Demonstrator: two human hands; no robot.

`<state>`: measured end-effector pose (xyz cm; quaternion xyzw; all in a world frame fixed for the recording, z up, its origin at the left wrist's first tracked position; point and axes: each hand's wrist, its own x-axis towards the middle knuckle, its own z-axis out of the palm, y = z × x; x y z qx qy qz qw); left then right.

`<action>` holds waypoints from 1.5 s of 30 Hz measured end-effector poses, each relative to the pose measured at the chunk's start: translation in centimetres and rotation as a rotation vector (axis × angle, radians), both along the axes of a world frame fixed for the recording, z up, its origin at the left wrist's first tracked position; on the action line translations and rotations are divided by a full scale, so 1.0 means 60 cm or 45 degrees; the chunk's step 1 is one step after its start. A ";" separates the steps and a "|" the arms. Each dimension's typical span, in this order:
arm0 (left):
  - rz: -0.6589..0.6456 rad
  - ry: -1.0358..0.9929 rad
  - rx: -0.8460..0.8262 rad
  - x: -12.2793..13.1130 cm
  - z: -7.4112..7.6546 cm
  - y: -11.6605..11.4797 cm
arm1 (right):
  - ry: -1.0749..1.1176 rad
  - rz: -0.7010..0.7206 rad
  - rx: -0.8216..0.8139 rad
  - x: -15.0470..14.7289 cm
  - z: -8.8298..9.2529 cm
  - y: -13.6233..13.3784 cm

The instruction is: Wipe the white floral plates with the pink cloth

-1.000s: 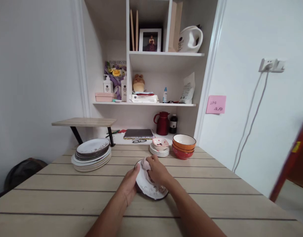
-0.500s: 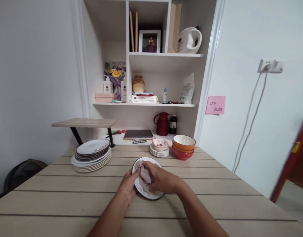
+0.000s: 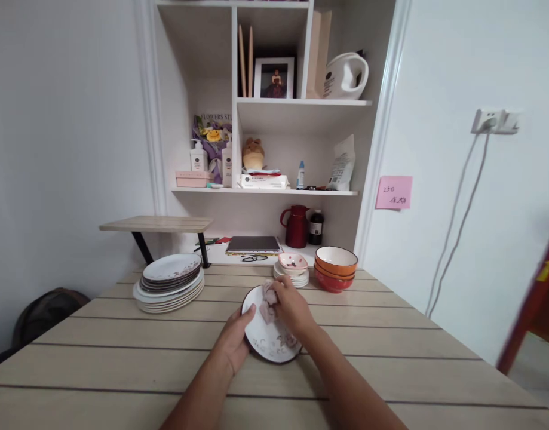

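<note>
A white plate [image 3: 267, 340] with a dark rim and a floral pattern is tilted up a little over the table's middle. My left hand [image 3: 236, 335] grips its left edge, thumb on the face and fingers underneath. Bunched in my right hand [image 3: 292, 303] is a pale pinkish cloth [image 3: 269, 303], pressed on the plate's upper right part. Part of the cloth is hidden by my fingers.
A stack of plates [image 3: 169, 286] stands at the left by a small wooden riser [image 3: 155, 224]. Small dishes [image 3: 292, 272] and stacked orange and red bowls [image 3: 334, 270] are at the back right. Behind are a laptop [image 3: 252, 243], glasses [image 3: 254, 258] and a red jug [image 3: 296, 227].
My right hand has moved the cloth up and away across the plate, uncovering the floral pattern near its lower edge. My left hand keeps its grip. The view has shifted slightly.
</note>
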<state>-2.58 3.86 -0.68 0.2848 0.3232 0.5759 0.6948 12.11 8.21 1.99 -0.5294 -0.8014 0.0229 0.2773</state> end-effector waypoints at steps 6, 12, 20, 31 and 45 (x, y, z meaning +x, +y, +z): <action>0.125 -0.051 -0.080 0.001 0.004 -0.003 | -0.263 -0.072 -0.159 0.047 0.011 -0.003; 0.142 -0.119 -0.087 0.003 0.000 -0.003 | -0.429 0.089 -0.251 0.055 0.017 -0.032; 0.120 -0.132 -0.081 0.004 0.001 -0.005 | -0.467 0.279 -0.218 0.045 0.014 -0.049; 0.018 -0.181 -0.051 -0.005 -0.008 0.005 | -0.371 0.455 -0.231 0.018 0.010 -0.052; -0.162 -0.124 0.073 0.001 -0.011 0.007 | 0.079 0.115 0.062 -0.018 0.013 -0.001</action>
